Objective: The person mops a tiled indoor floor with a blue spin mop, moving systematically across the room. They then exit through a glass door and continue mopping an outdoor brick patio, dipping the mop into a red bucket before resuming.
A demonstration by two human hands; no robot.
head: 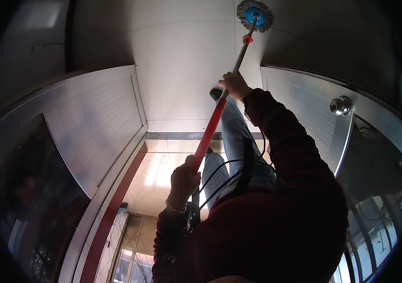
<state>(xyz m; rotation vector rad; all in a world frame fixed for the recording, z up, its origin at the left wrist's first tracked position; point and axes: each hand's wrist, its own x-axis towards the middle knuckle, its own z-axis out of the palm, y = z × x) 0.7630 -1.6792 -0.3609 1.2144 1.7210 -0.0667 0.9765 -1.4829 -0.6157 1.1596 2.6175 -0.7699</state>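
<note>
A mop handle (209, 132) runs diagonally up the middle of the head view, with a red lower section and a bare metal upper section. My left hand (185, 180) is closed around the red grip near its end. Higher up, my right hand (234, 85) grips the metal part just above the red section. At the far end, the round mop head (255, 16), grey strands around a blue plate, lies on the tiled floor (183, 70). A red collar (247, 39) sits on the pole just below the head.
Panelled doors stand on both sides, the left door (98, 106) and the right door (300, 102), which bears a round metal knob (340, 105). A dark threshold strip (176, 136) crosses the floor by my legs. Black cables (222, 166) hang before my body.
</note>
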